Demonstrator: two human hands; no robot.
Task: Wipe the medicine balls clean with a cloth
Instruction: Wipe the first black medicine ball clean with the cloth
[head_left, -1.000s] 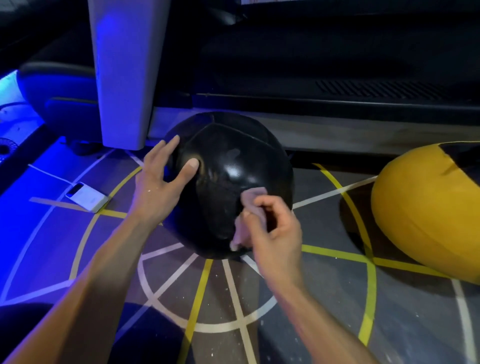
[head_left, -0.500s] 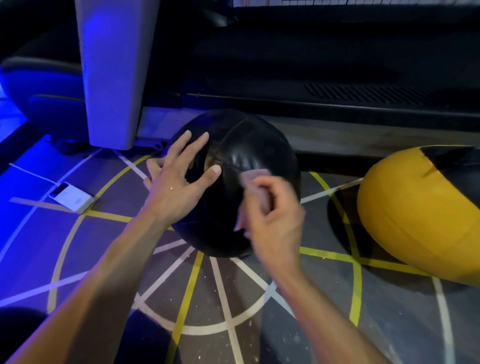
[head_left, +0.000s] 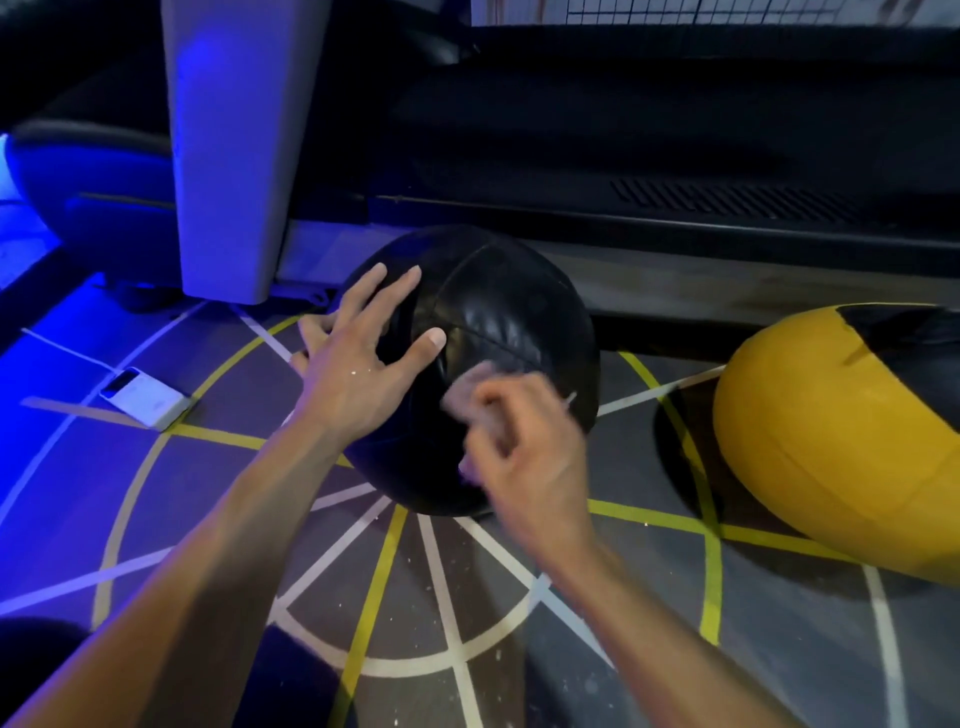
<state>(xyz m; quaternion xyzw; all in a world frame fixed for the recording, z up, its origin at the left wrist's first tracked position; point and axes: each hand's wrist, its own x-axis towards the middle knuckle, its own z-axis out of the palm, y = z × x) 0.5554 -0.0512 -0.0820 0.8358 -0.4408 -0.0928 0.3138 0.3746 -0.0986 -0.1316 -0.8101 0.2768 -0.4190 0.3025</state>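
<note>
left hand (head_left: 358, 379): fingers spread flat on black medicine ball (head_left: 498, 312) | right hand (head_left: 524, 452): blurred, fingers curled pinching cloth (head_left: 467, 387) against ball | yellow ball (head_left: 831, 441): well apart, right

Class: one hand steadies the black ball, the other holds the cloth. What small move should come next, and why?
Probably sweep the cloth up over the black ball's top: the right hand works its near face while the left hand braces it.

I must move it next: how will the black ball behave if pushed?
The black medicine ball is round, so it may roll; the left hand rests spread on it. Its creased skin suggests some give. The glossy surface could be slippery.
</note>
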